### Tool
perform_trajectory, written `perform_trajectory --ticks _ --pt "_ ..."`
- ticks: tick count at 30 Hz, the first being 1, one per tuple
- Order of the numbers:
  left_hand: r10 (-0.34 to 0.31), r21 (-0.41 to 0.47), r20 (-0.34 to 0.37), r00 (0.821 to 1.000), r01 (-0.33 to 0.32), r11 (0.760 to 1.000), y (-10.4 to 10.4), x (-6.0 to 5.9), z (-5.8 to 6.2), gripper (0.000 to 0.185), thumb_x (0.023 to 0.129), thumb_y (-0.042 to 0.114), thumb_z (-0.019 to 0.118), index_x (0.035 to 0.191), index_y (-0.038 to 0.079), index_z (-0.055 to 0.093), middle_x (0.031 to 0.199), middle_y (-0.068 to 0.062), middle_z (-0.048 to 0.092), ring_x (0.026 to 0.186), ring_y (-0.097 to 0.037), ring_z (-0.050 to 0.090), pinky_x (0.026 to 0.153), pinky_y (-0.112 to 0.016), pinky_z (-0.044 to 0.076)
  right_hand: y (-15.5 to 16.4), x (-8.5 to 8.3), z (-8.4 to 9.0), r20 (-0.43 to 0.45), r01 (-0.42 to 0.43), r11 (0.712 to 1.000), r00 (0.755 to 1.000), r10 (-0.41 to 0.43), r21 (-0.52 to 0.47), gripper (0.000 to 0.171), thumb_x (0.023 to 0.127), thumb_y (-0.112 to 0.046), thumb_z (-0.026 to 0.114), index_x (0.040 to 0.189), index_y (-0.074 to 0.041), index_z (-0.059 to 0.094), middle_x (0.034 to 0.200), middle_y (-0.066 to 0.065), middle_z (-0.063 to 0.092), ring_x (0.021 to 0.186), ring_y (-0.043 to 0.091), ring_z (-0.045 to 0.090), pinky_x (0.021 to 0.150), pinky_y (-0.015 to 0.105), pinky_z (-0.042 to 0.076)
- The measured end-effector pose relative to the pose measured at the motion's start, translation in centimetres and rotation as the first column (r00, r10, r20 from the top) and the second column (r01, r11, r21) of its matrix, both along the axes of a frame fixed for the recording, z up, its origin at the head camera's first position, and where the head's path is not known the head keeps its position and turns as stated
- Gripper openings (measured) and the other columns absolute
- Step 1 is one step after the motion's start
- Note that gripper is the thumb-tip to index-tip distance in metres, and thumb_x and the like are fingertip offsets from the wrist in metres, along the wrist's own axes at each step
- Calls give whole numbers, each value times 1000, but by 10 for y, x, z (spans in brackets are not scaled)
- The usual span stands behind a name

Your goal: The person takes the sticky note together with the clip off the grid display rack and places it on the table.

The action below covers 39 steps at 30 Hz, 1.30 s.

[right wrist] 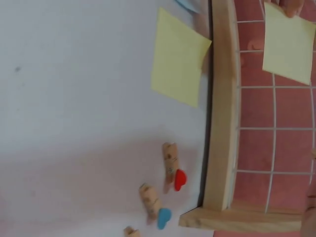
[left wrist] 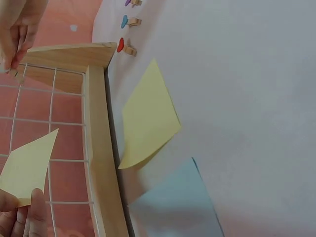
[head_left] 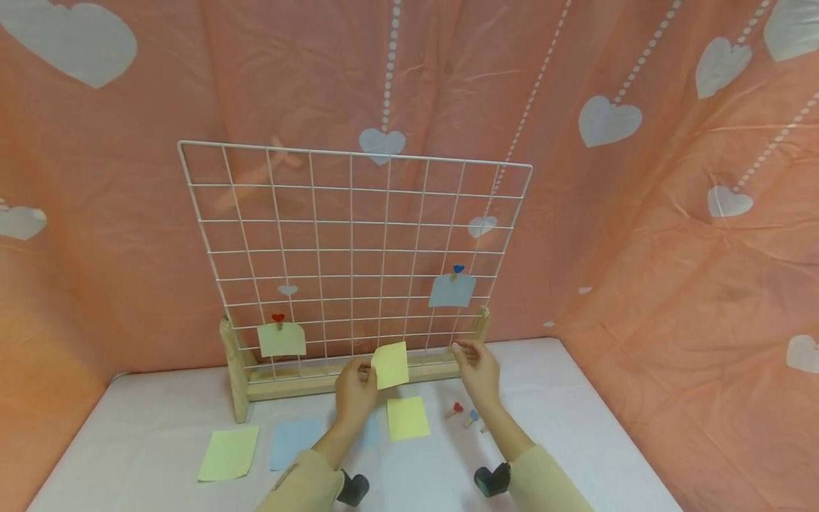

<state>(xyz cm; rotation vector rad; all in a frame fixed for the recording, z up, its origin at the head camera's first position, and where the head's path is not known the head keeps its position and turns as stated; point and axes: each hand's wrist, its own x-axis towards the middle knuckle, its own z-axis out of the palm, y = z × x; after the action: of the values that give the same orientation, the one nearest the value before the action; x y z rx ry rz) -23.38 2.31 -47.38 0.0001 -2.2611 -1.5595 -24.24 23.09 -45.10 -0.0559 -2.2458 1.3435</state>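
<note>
My left hand [head_left: 356,391] pinches a yellow sticky note [head_left: 392,365] by its left edge, in front of the lower part of a white wire grid [head_left: 351,189]. Near the grid's lower right, my right hand [head_left: 480,373] has thumb and fingers together on a small wooden clothespin [left wrist: 18,75], best seen in the left wrist view. On the grid hang a green note [head_left: 283,343] under a red-heart clothespin [head_left: 278,318] at left, and a blue note [head_left: 451,293] under a blue-heart clothespin [head_left: 458,269] at right.
The grid stands in a wooden base [head_left: 288,388] at the table's back. In front lie green notes [head_left: 228,455], blue notes [head_left: 293,442] and a yellow note [head_left: 407,419]. Right of these are loose clothespins with a red heart [right wrist: 180,180] and a blue heart [right wrist: 164,217], plus another partly hidden.
</note>
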Motion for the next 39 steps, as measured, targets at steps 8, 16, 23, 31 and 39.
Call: perform_trajectory --ticks 8,16,23,31,39 --pt "6 -10 -13 1000 -6 1000 -11 9 -9 8 85 -7 58 90 -5 64 84 -16 64 76 -27 63 63 -30 52 8 8 -15 48 12 1000 999 -12 -3 20 89 -18 68 104 -4 69 96 14 70 91 28 66 82 35 56" --pt "-5 -11 24 1000 6 1000 -23 22 -16 9 86 -6 59 94 -6 63 86 -15 66 75 -24 62 59 -22 48 23 18 -29 107 26 1000 994 -24 -13 21 90 -16 67 106 -2 68 96 15 70 91 25 64 79 24 52" --pt "5 -13 99 995 -3 1000 -39 32 -22 11 88 -2 58 96 -5 65 89 -16 66 80 -26 63 60 -24 50 37 24 -39 139 75 997 987 -74 0 21 89 -17 68 104 -3 70 94 15 69 86 17 63 75 19 51" --pt "15 -23 150 989 -11 1000 -62 42 -31 13 90 0 57 99 -6 64 90 -17 66 81 -26 63 61 -24 51 48 33 -46 170 84 996 981 -89 37 21 90 -15 67 105 -2 70 95 16 70 84 14 63 74 17 49" --pt "31 -66 177 984 -20 998 -84 54 -41 11 90 0 57 96 -6 64 88 -15 66 81 -24 64 63 -22 50 55 43 -54 209 85 993 973 -99 79 22 90 -16 66 106 -1 69 98 17 70 87 20 65 75 18 50"
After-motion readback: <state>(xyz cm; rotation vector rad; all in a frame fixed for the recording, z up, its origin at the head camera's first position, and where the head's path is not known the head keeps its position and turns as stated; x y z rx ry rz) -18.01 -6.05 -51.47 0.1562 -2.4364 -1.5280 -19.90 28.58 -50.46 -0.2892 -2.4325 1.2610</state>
